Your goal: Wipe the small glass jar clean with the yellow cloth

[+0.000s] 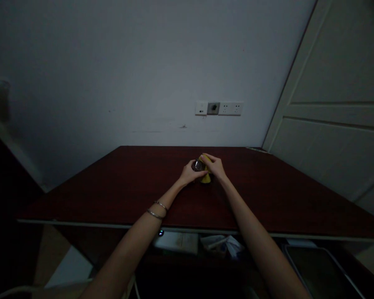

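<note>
Over the dark red desk [137,182], my left hand [188,173] is wrapped round a small, shiny, see-through round thing that looks like a glass [198,165]. My right hand [216,166] is closed on a yellow cloth [206,179] and presses it against the right side of the glass. Part of the cloth hangs below the fingers. The lower part of the glass is hidden by my left hand and the cloth. Two bangles [156,214] circle my left forearm.
A pale wall with a row of sockets [230,109] rises behind the desk. To the right stands a white panelled door [333,112]. Under the desk's front edge, a shelf holds a white box [177,242] and crumpled plastic bags [221,245]. A dark framed panel [321,270] is at lower right.
</note>
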### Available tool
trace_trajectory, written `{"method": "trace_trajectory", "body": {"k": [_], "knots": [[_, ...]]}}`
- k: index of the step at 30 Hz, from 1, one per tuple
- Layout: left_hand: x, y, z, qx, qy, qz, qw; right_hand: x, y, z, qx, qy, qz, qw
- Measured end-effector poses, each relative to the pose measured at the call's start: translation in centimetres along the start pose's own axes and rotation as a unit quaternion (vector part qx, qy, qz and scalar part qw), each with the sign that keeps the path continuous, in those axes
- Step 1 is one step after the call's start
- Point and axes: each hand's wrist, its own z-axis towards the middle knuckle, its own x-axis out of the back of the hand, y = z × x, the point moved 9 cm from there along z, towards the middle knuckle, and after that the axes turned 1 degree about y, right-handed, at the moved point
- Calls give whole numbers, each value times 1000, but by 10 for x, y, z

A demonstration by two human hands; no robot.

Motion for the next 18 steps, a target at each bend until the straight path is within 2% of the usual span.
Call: {"method": "trace_trajectory", "body": {"k": [2,5,7,9,12,14,18], "knots": [[1,0,0,-1,-2,7,1000,-4,-4,-2,9,-25,8,1000],[4,-2,1,1,7,22,1000,-16,-21,-9,58,-92,2,994],[6,-4,3,2,13,33,999,-21,-28,-13,82,-112,-9,990],[6,-6,3,2,13,39,999,-19,-24,-11,74,-94,-16,993],[5,-4,3,-4,16,33,999,-7,-7,-2,35,-23,-20,999],[6,-1,2,-9,24,23,999,-1,2,3,22,2,-17,1000],[8,-1,2,5,34,-6,999,-6,-3,3,35,-34,10,999]]}}
